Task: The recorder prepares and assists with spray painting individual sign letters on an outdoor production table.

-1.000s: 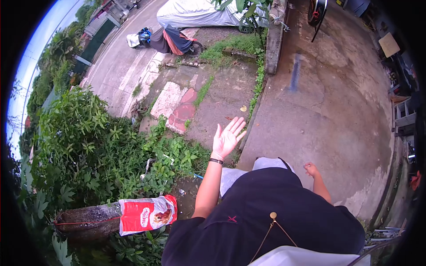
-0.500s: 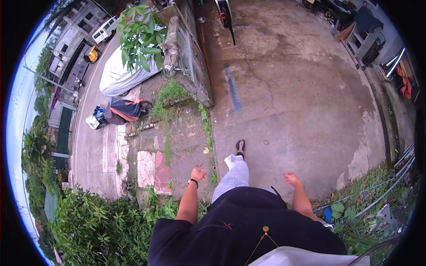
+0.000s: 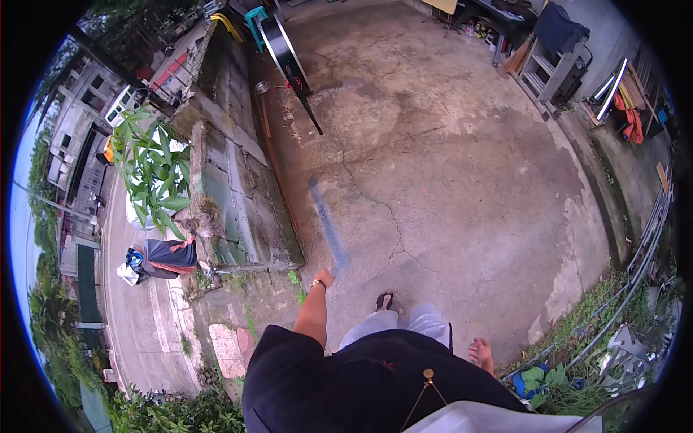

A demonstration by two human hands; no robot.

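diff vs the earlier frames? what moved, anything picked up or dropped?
The person turned and walked from the bushy verge onto the concrete yard. The left hand, raised with fingers spread a second ago, has swung down and forward, fingers curled. The low block wall now lies just to its left. Nothing grabbed or released. Unchanged: both hands empty, right hand low at the side.

A person stands on a concrete yard (image 3: pixel 447 166), seen from above. Their left hand (image 3: pixel 324 277) reaches out at eleven o'clock, empty; the right hand (image 3: pixel 481 353) hangs at three o'clock beside the hip. A low stone wall (image 3: pixel 231 195) runs ahead at eleven o'clock, a leafy plant (image 3: pixel 153 169) left of it. A ladder (image 3: pixel 552 68) stands far off at one o'clock.
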